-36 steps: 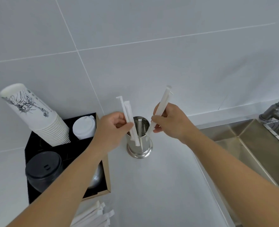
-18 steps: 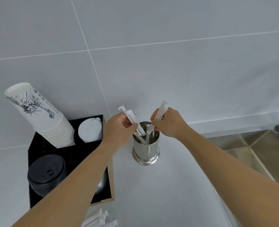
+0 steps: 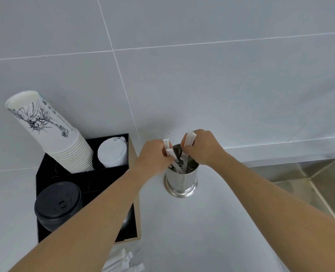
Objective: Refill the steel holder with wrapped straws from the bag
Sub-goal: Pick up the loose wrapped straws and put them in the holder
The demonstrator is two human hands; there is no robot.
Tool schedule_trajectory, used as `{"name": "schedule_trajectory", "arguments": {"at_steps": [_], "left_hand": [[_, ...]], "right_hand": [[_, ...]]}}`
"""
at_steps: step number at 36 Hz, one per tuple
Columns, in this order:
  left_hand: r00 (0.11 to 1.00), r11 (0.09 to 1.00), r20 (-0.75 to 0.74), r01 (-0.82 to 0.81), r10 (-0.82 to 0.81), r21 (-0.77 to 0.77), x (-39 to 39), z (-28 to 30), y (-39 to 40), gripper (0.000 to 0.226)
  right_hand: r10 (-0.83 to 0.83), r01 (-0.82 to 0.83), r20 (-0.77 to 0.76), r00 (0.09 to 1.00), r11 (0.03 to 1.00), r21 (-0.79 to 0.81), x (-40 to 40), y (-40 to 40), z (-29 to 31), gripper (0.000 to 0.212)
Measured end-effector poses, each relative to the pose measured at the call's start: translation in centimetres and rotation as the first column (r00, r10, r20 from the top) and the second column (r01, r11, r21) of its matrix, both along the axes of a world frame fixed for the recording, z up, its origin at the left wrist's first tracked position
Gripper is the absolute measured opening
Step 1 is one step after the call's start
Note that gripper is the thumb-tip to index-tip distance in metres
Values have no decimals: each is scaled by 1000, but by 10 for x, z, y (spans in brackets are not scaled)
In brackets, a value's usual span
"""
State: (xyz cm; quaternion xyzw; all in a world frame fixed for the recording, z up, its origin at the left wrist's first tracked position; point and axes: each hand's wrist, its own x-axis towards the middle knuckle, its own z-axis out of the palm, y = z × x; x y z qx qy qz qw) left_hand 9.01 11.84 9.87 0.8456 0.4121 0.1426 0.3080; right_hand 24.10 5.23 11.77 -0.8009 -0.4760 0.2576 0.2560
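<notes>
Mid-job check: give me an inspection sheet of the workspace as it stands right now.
Surface: white counter, bare between items.
Job's things: round steel holder upright, few white wrapped straws inside; spare wrapped straws at near edge; bag not seen.
Clutter: black organiser tray with stacked printed paper cups, white lids, black lids.
Hands: left hand and right hand each grip straws over the holder.
Cables: nothing seen.
Surroundings: white tiled wall; steel sink at right.
</notes>
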Motion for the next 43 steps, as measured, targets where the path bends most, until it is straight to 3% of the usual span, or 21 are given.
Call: {"name": "schedule_trajectory", "arguments": {"at_steps": [3,6,9,13,24,30,34,43], "left_hand": [[1000,1000,-23,6,-6,7,-1,-2,-2,6],[997,999,-60,49,-48,9,-2,-4,-5,5],[993,997,-85,83,-83,-7,-2,-5,-7,4],[993,996,-82,82,-83,-24,-3,-6,-8,4],[985,991,-111,132,-133,-20,-3,-2,-7,10],[977,984,-119,176,-178,-31,-5,2,-9,20],[977,983,-114,176,-180,-47,-5,3,-11,18],[968,981,-157,193,-195,-23,-7,5,-13,21]], "right_hand": [[13,-6,75,997,996,-89,-1,1,-3,4],[37,-19,122,992,989,-148,-2,-2,-4,8],[36,-16,110,993,984,-178,-3,-6,-4,26],[49,-39,65,997,989,-139,-1,-10,-1,10],[86,-86,3,996,996,37,2,-5,9,21],[231,-193,191,954,961,-198,2,-4,3,17],[290,-233,192,938,934,-273,2,-5,7,8],[429,-350,175,886,868,-353,-1,-8,15,23]]}}
